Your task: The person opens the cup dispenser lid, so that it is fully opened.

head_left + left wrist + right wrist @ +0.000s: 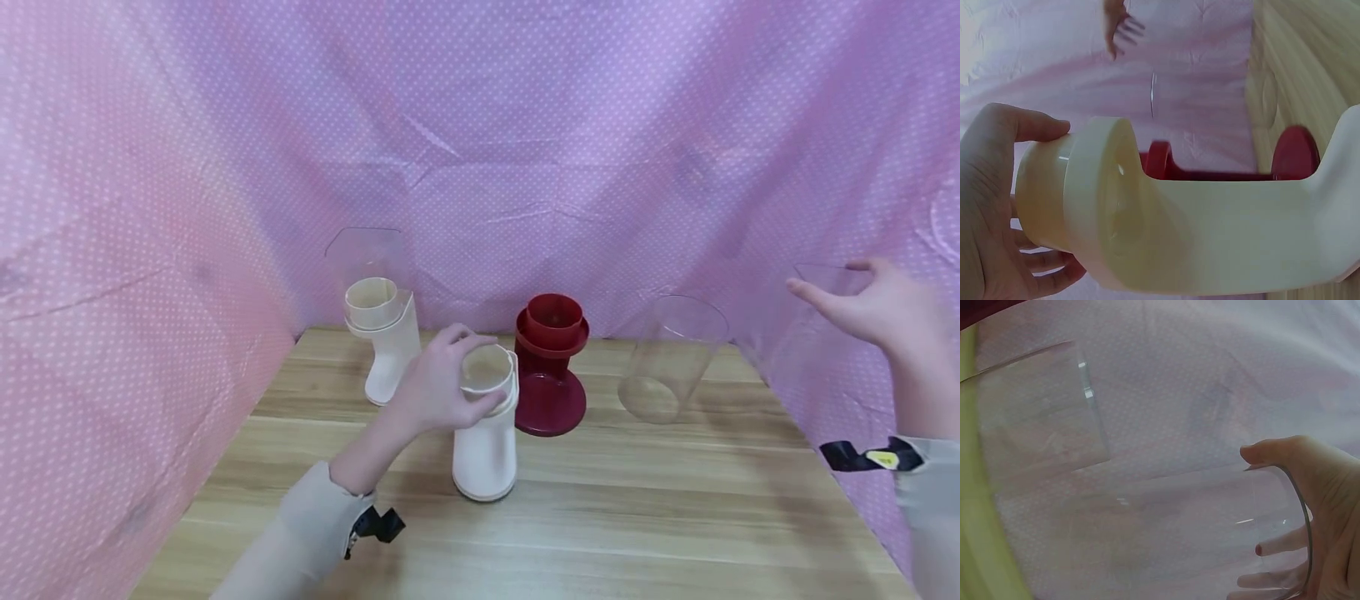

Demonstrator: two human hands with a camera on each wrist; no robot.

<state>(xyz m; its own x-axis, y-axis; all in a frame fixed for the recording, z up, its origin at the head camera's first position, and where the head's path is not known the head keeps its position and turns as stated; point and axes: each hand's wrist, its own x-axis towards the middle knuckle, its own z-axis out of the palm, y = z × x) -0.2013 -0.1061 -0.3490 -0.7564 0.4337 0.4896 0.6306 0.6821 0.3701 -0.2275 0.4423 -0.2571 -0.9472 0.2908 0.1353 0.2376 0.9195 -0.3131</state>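
My left hand (438,385) grips the round collar at the top of a white boot-shaped stand (486,450), thumb and fingers curled around it. The stand is upright on the table; in the left wrist view its collar (1044,194) sits between thumb and fingers. Off to the right, my right hand (888,310) holds a clear plastic cylinder (1166,531) by one end, with thumb and fingers spread around its rim. That cylinder barely shows in the head view. Just behind the white stand is a similar dark red stand (550,404).
A second white stand (390,350), topped by a clear cylinder (365,250), is at the back left. Another clear cylinder (672,358) stands upright right of the red stand. Pink dotted cloth (480,108) hangs around the wooden table (600,533).
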